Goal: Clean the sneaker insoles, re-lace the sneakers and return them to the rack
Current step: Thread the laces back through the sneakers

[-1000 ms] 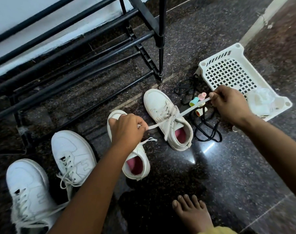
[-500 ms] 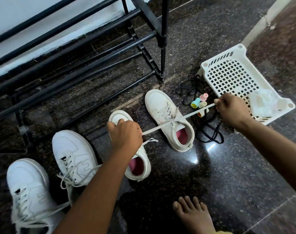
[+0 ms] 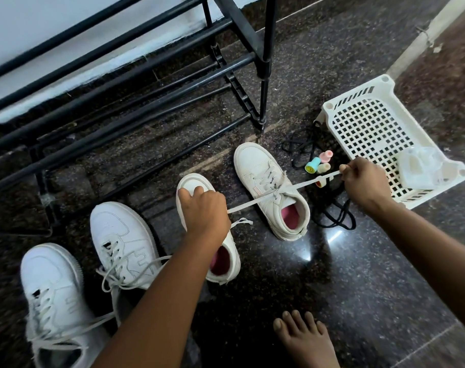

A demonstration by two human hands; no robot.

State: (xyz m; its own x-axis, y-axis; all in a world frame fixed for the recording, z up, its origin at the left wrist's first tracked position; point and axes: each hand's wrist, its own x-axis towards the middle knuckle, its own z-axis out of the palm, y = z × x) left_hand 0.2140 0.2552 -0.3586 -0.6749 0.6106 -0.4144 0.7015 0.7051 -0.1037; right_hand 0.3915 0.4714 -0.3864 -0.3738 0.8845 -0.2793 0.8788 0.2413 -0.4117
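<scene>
**Desk:** What is on your feed?

**Operator:** I see a person crouched on a dark speckled floor (image 3: pixel 358 274) in front of a black metal rack (image 3: pixel 120 83). A white lace (image 3: pixel 300 185) is stretched taut between both hands. It passes through the top eyelets of the far sneaker (image 3: pixel 255 166), a cream shoe with its toe pointing at the rack.

**Desk:** And the hands?

**Operator:** The left hand (image 3: pixel 203 211) is a closed fist clamped on one end of the lace. It sits over the near sneaker (image 3: pixel 191 183), the cream shoe's partner. I cannot tell if the knuckles touch the toe cap. The right hand (image 3: pixel 364 181) pinches the other end between thumb and curled fingers, just beside a white plastic basket (image 3: pixel 364 128).

**Desk:** Where are the insoles?

**Operator:** A pink insole (image 3: pixel 291 217) lies inside the far sneaker, and pink shows in the near one too. Both shoes stand on the floor, not on the rack.

**Desk:** Anything else?

**Operator:** A white pair (image 3: pixel 120 235) with loose laces stands at the left, near the rack's leg. Black laces (image 3: pixel 335 219) lie tangled between the far sneaker and the basket, with small coloured tubes (image 3: pixel 319 166) among them. A clear tub (image 3: pixel 420 168) rests in the basket. A bare foot (image 3: pixel 303 338) is at the bottom edge.
</scene>
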